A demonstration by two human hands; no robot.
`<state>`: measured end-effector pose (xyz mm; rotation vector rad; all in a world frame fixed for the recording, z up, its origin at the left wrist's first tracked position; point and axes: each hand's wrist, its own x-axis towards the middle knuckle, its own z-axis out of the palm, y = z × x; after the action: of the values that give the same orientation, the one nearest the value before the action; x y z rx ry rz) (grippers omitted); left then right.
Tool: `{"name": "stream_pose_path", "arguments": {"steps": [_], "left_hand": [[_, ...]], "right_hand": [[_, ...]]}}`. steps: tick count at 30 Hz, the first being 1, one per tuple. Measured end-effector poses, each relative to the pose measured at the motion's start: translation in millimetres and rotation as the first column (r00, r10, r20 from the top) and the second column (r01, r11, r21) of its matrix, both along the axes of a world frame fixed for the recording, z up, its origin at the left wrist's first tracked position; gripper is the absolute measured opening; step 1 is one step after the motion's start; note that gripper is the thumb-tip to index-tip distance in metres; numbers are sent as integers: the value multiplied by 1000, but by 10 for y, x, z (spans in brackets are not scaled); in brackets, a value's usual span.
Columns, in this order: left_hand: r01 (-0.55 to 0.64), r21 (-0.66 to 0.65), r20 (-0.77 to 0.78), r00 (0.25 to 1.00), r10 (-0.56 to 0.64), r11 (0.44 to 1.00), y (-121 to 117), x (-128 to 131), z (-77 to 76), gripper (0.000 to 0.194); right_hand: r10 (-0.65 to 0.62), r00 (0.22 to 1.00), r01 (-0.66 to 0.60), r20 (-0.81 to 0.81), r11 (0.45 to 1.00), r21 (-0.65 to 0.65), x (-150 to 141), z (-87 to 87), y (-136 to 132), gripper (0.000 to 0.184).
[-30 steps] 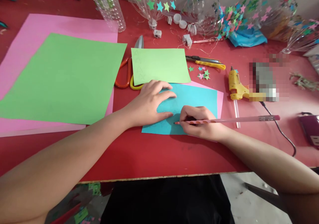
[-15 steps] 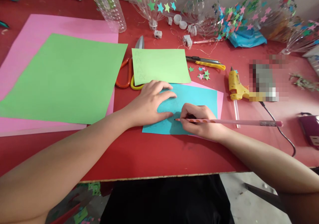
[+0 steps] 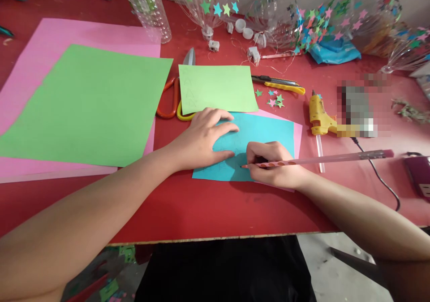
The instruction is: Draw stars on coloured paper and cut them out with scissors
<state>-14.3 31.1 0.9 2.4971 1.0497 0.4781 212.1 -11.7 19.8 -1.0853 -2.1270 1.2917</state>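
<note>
A blue sheet of paper (image 3: 268,131) lies in front of me, with faint pencil lines on its left part. My left hand (image 3: 206,138) rests on the sheet's left side, fingers spread. In my right hand (image 3: 273,165) is a pink pencil (image 3: 329,159), its tip at the lower middle of the blue sheet. Under the blue sheet, a pink paper (image 3: 298,140) shows at the right edge. Just beyond lies a light green paper (image 3: 220,87) with pencilled shapes along its left edge, partly covering a pair of scissors (image 3: 173,100).
Large green (image 3: 94,105) and pink sheets (image 3: 50,33) lie at left. To the right are a utility knife (image 3: 285,87), paper stars (image 3: 277,100) and a yellow glue gun (image 3: 319,114) with a cable. Star-covered clear plastic pieces (image 3: 208,6) and a plastic bottle (image 3: 148,10) stand behind.
The pencil tip has shifted slightly, ending a little to the right on the blue sheet, and the pencil's far end has swung up and right. My left hand has stayed in place.
</note>
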Motion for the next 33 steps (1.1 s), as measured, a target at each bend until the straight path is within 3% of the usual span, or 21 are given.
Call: {"name": "stream_pose_path", "arguments": {"steps": [10,18,33], "left_hand": [[12,-5,-1,1000,-12,1000,9,-13,-8,49],[4,-6,20,1000,-4,1000,12,-15,-27,33],[-14,10,3,1000,14,1000,4,-2,-23,32]], "right_hand": [[19,1000,-19,-15,999,-40,15,-4,-1,18],[17,1000,-17,-25,1000,3,25,-39,-11,18],[63,998,-61,-19,996,68,-11,-32,-15,16]]}}
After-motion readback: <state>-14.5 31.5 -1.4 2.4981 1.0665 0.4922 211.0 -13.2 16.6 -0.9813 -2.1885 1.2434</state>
